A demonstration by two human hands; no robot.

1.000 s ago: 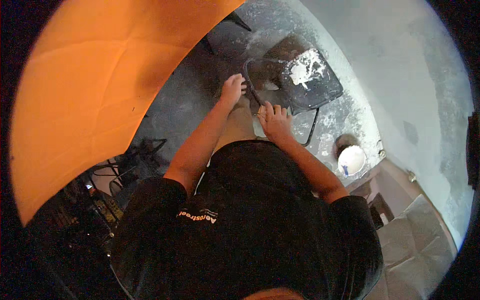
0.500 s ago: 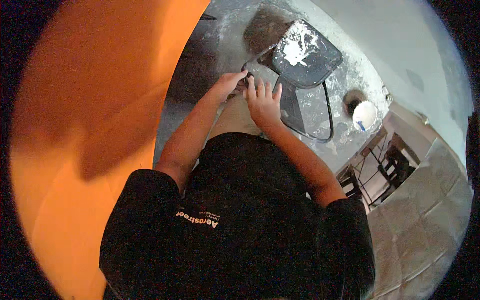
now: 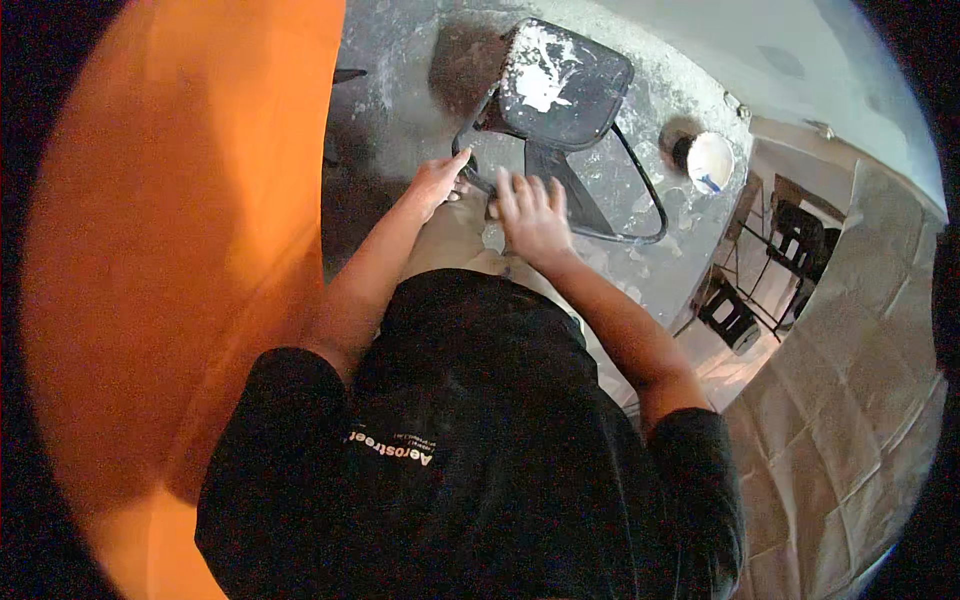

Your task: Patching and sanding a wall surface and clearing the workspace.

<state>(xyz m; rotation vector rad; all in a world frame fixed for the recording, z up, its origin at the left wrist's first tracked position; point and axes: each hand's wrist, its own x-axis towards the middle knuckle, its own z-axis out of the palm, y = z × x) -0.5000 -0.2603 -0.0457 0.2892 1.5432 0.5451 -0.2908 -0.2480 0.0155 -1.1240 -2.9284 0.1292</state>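
My left hand (image 3: 438, 185) grips the near corner of a black tubular chair frame (image 3: 650, 190), thumb along the tube. Just right of it my right hand (image 3: 532, 215) has its fingers spread over the same tube, slightly blurred; whether they touch it is unclear. The chair's dark seat (image 3: 575, 100), heavily splattered with white paint, stands beyond my hands. A dark panel (image 3: 565, 185) shows inside the frame. What lies under my fingers at the corner is partly hidden.
An orange surface (image 3: 180, 230) fills the left. A white container (image 3: 710, 155) with something blue stands right of the chair on the paint-stained floor (image 3: 390, 80). A pale wall (image 3: 820, 60), a creased grey-brown sheet (image 3: 840, 420) and, through an opening, black chairs (image 3: 730, 315) are at the right.
My left hand has closed on the chair frame, and my right hand has moved up beside it with fingers spreading. The view has turned, shifting the chair upward.
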